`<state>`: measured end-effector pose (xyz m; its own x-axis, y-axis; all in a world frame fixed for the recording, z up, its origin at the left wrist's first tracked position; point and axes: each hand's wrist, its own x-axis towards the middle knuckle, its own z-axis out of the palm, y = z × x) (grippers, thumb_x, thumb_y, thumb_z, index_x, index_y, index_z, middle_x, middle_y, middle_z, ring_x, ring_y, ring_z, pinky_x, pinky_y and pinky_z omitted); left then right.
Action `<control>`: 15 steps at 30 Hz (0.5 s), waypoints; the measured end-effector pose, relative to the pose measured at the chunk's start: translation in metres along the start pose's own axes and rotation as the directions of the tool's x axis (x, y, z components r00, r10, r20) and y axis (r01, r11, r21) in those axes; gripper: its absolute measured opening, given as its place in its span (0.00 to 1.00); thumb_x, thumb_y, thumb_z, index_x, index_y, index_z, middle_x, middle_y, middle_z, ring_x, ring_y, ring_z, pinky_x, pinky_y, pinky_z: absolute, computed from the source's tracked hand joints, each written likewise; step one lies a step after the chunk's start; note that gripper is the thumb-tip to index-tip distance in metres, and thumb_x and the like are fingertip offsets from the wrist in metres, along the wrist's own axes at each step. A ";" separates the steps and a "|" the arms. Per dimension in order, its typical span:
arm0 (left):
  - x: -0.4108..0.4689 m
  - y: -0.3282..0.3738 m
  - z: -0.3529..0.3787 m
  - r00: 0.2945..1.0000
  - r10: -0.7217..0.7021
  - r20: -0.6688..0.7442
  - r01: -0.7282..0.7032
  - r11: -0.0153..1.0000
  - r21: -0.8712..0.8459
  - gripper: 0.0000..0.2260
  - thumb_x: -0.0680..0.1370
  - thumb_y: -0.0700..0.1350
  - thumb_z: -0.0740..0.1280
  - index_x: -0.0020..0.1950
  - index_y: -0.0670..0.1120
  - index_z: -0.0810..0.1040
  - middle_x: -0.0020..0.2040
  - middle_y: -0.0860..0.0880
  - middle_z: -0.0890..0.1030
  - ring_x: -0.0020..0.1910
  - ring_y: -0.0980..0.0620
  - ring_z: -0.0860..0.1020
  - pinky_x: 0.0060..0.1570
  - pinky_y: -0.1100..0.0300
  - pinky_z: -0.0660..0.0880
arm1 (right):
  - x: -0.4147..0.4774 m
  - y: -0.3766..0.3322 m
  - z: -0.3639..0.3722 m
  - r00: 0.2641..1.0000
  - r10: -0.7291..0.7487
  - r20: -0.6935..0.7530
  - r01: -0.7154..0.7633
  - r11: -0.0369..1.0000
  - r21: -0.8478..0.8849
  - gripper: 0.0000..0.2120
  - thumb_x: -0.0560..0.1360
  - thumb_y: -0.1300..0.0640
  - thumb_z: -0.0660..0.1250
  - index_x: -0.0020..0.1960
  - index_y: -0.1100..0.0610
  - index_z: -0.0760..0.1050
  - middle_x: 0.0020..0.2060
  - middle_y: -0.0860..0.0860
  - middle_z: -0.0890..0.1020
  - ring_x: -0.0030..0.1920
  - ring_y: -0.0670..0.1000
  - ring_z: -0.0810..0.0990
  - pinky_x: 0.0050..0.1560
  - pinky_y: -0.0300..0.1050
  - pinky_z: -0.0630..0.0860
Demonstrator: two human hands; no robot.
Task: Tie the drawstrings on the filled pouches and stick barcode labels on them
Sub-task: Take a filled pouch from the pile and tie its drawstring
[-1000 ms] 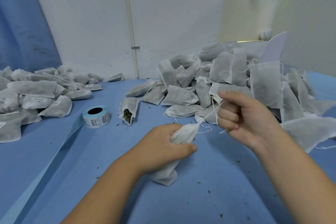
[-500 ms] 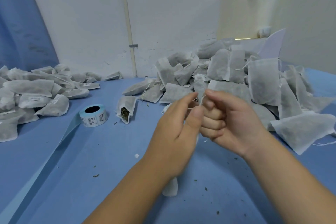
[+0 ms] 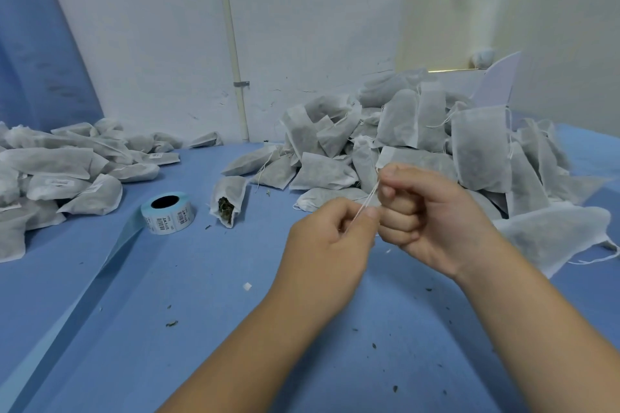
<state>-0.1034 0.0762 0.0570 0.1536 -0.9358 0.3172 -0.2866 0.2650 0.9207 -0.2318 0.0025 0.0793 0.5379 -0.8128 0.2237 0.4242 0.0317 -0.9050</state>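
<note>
Above the middle of the blue table (image 3: 235, 312), a little toward its near edge, my two hands sit close together, nearly touching. My left hand (image 3: 330, 238) has its fingers curled, with thumb and forefinger pinching the lower end of the drawstring (image 3: 364, 203). My right hand (image 3: 432, 214) is balled into a fist, thumb pressed on the forefinger to nip the upper end. The string is taut between them, and its long axis slants from low on the left up toward the table's far right corner. The pouch it belongs to is hidden beneath my left hand, so I cannot tell which way its mouth points.

I judge I am mid-knot. To do it well I would hold the tension even, cross the ends close to the gathered neck and draw both hands apart level, so the knot seats against the cloth and no herb spills.

The label roll (image 3: 167, 213) sits toward the left edge, beside an open pouch (image 3: 228, 201). Untied pouches (image 3: 402, 131) are heaped at the far right, and labelled pouches (image 3: 60, 183) at the far left.
</note>
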 end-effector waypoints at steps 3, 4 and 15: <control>0.006 -0.001 -0.011 0.995 -0.086 0.050 0.089 0.993 -0.071 0.18 0.80 0.52 0.66 0.29 0.52 0.79 0.24 0.54 0.72 0.24 0.55 0.67 0.27 0.63 0.65 | 0.001 0.002 -0.002 1.000 -0.015 -0.020 0.014 0.998 -0.064 0.10 0.67 0.57 0.66 0.31 0.58 0.67 0.21 0.46 0.55 0.21 0.44 0.51 0.24 0.34 0.50; 0.006 -0.001 -0.014 0.989 -0.107 0.099 0.118 0.987 -0.112 0.19 0.80 0.52 0.66 0.29 0.51 0.78 0.24 0.53 0.70 0.23 0.54 0.67 0.26 0.65 0.65 | 0.001 0.003 -0.002 1.000 -0.016 -0.018 0.014 0.997 -0.082 0.10 0.68 0.57 0.65 0.32 0.59 0.67 0.20 0.45 0.56 0.20 0.44 0.52 0.23 0.33 0.51; 0.009 -0.006 -0.029 0.919 -0.074 0.388 0.268 0.839 -0.473 0.12 0.74 0.50 0.65 0.34 0.44 0.77 0.27 0.48 0.69 0.29 0.47 0.79 0.33 0.60 0.77 | 0.007 0.019 -0.005 0.991 -0.067 -0.112 0.039 0.971 -0.237 0.09 0.69 0.55 0.68 0.34 0.59 0.72 0.21 0.46 0.59 0.21 0.44 0.55 0.23 0.35 0.54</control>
<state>-0.0723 0.0728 0.0609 -0.2049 -0.9695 0.1348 0.2478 0.0819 0.9654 -0.2238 -0.0059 0.0620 0.4227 -0.8734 0.2420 0.2600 -0.1389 -0.9556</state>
